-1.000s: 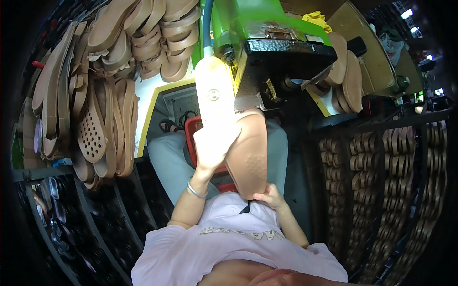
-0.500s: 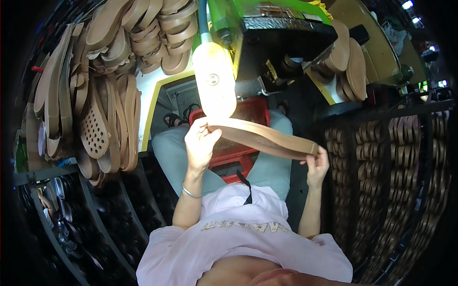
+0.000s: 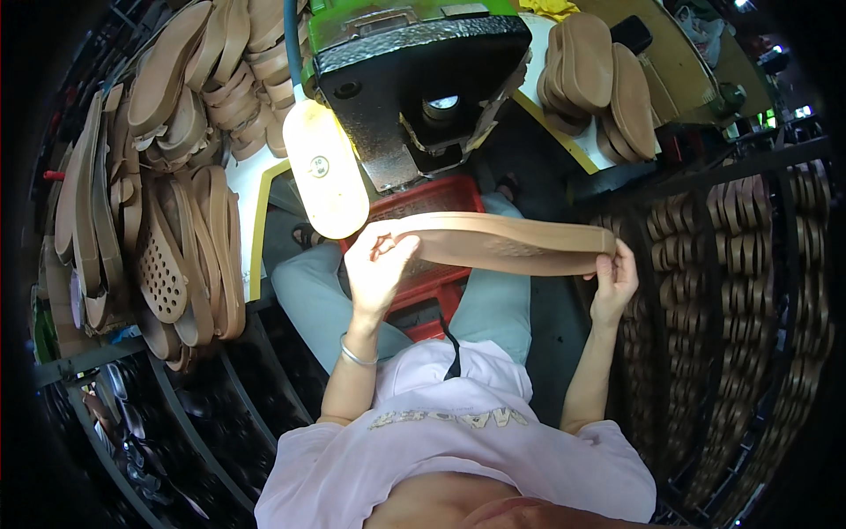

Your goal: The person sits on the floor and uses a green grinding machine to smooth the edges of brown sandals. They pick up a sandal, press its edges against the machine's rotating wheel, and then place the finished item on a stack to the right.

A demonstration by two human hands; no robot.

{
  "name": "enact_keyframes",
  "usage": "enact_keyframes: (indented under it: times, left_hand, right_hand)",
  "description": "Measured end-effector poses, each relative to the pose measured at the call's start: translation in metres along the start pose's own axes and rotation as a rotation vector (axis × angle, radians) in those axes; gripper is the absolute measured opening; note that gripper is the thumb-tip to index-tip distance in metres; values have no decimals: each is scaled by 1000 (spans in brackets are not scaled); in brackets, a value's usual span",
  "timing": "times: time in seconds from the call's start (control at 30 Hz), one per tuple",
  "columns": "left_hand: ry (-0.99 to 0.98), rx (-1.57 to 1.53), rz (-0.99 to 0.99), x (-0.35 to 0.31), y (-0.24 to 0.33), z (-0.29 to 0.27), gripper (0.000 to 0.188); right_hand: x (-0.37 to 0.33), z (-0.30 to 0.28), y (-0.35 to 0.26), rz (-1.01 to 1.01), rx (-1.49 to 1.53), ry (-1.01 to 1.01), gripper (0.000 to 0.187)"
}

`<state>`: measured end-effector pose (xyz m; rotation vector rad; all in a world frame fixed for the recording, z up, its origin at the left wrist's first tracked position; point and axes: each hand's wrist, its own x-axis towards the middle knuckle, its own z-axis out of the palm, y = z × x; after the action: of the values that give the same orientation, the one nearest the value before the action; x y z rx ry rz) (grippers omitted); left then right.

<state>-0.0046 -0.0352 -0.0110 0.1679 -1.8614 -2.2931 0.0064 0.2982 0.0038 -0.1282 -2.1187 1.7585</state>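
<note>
Left hand (image 3: 373,275), right hand (image 3: 614,285): fingers pinch tan sole (image 3: 504,242) by ends; handling seems unfinished; other soles (image 3: 582,60) on desk (image 3: 249,187).

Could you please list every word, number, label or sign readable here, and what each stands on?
Pale shirt: large letters across the front, creased; I won't copy printed wording.
Glowing lamp: small round mark, too small to read.
Sole held by left hand and right hand: no text can be made out.
</note>
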Motion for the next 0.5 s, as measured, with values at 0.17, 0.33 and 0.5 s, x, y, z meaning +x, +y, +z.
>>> enact_keyframes:
  times: [0.17, 0.33, 0.5]
  left_hand:
    - [31, 129, 117, 13, 11, 11, 19]
    - [61, 185, 170, 19, 12, 5, 14]
    - [96, -89, 48, 6, 28, -13, 18]
  right_hand:
    - [60, 10, -6, -49, 37, 26, 29]
    - [113, 41, -16, -67, 105, -81, 27]
    - [123, 74, -25, -28, 131, -205, 27]
